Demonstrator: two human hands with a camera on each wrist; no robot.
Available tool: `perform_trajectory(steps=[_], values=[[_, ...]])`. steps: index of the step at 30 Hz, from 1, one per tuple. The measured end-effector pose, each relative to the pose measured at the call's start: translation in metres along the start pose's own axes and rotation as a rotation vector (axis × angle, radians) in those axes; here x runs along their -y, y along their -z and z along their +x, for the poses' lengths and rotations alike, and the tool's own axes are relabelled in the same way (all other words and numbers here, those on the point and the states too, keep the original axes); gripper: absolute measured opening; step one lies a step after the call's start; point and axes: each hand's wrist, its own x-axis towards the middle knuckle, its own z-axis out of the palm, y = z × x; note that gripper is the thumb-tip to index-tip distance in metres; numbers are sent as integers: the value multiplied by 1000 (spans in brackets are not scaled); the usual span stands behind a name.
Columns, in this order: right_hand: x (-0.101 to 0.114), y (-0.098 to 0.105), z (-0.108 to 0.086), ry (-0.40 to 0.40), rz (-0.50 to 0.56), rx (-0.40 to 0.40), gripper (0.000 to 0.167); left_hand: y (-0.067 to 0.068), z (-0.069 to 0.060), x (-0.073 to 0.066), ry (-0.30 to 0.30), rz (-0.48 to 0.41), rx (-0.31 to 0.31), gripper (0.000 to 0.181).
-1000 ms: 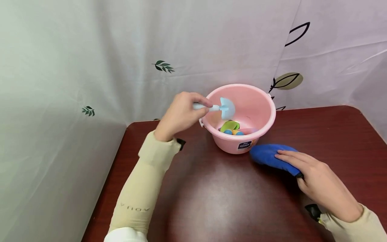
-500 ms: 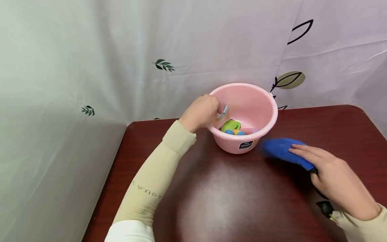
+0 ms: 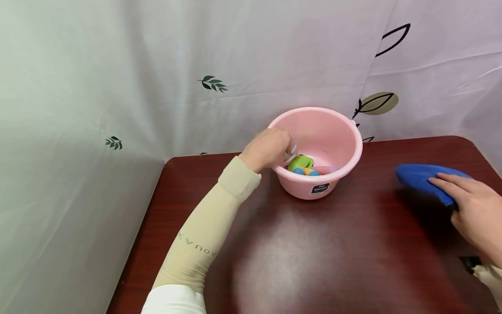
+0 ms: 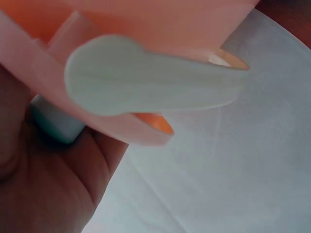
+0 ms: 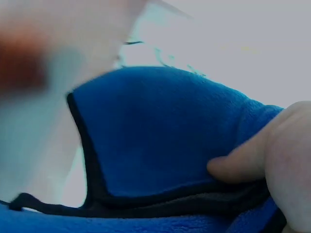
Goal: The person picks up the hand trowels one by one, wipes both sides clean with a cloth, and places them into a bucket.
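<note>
My left hand [image 3: 268,148] reaches over the left rim of a pink bucket [image 3: 300,187] and grips a light blue toy shovel [image 3: 291,152]. Most of the shovel is hidden by the hand; the left wrist view shows only the pale handle end [image 4: 58,121] beside the palm. At the right, my right hand [image 3: 476,209] pinches a folded blue cloth [image 3: 423,175] above the table. In the right wrist view, the thumb presses on the plush cloth [image 5: 165,136], which has black edging.
Inside the bucket lie a green toy [image 3: 300,163] and several blue-tipped and pink pieces. A dark red table [image 3: 313,244] carries the bucket. Behind it hangs a pale curtain [image 3: 157,78] with leaf prints, close along the left and back.
The left hand has moved right and down into the bucket's mouth with the shovel. My right hand has carried the cloth rightward, away from the bucket's side.
</note>
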Motion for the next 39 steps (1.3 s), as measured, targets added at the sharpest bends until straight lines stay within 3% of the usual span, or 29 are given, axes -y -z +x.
perform_trajectory(steps=[5,14,21,25,30,33,36,39], values=[[-6,-11,-4,-10,-23,81,67,1,4,0,5,-24,93,17],[5,-36,-29,53,-20,323,60,3,12,-1,-32,-12,260,22],[9,-48,-44,24,-39,384,67,3,13,-5,-33,-42,312,23],[11,-48,-46,-23,-25,440,85,3,11,-5,-63,-91,314,26],[19,-45,-42,-64,-2,455,90,4,3,-2,-80,-228,250,22],[26,-42,-36,-91,14,444,86,5,-7,0,-95,-307,166,19],[36,-40,-27,-107,45,407,86,6,-25,3,-95,-351,3,19],[44,-37,-18,-101,79,348,89,3,-49,6,-51,-363,-241,26]])
